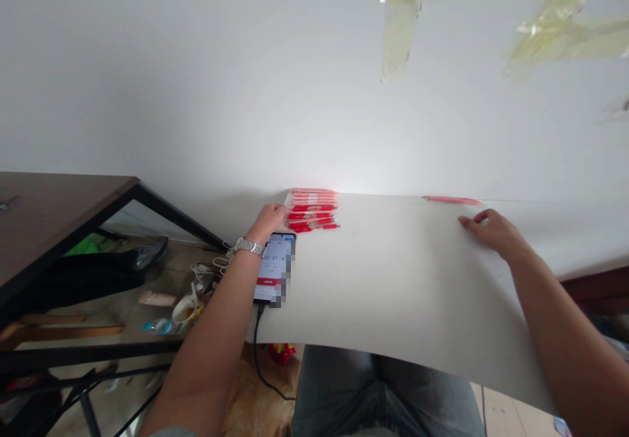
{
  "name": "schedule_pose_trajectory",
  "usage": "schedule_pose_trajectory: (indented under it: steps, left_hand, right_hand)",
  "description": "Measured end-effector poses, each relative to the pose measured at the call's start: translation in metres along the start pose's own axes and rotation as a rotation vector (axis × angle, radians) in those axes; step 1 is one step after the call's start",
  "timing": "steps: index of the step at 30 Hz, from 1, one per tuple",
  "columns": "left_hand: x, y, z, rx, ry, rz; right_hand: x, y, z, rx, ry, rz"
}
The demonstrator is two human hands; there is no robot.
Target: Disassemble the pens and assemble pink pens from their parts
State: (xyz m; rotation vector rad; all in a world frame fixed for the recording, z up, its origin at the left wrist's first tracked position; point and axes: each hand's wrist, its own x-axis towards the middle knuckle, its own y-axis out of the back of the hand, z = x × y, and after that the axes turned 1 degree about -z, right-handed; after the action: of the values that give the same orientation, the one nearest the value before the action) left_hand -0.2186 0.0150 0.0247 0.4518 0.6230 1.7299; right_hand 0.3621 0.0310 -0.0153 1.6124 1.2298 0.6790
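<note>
Several pens lie side by side in a group at the back left of the white table (pixel 383 280). The rear ones are pink pens (pixel 313 196); the front ones are red pens (pixel 310 216) with tips pointing right. My left hand (pixel 272 219) is closed just at the left ends of this group, and whatever its fingers may hold is hidden. A single pink pen (pixel 453 200) lies along the wall at the back right. Slightly in front of it is my right hand (pixel 489 230), thumb and fingers apart, with nothing visible in them.
A phone (pixel 275 266) showing a running timer lies beneath my left wrist, its black cable (pixel 256 352) hanging over the front edge. A white wall (pixel 295 83) with yellowish tape (pixel 400 37) rises behind. At the left stand a dark desk (pixel 63 208) and, below, a cup (pixel 184 309).
</note>
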Motion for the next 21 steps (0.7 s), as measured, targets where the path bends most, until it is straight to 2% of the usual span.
schedule_pose_trajectory:
  steps: [5, 15, 17, 19, 21]
  left_hand:
    - [0.004, -0.001, -0.003, 0.192, -0.021, -0.001]
    - [0.002, -0.001, -0.002, 0.364, -0.070, -0.036]
    - [0.002, -0.001, 0.002, 0.427, -0.079, -0.004]
    - [0.004, 0.000, 0.008, 0.465, -0.124, 0.080]
    - [0.008, 0.000, 0.018, 0.493, -0.251, 0.202]
  right_hand:
    - [0.004, -0.002, 0.000, -0.022, -0.009, -0.028]
    - [-0.002, -0.005, -0.002, -0.065, -0.021, -0.013]
    - [-0.002, -0.006, -0.001, -0.057, -0.012, 0.016]
    - [-0.004, -0.008, -0.001, -0.045, 0.003, 0.040]
    - [-0.006, -0.008, -0.001, -0.036, 0.006, 0.060]
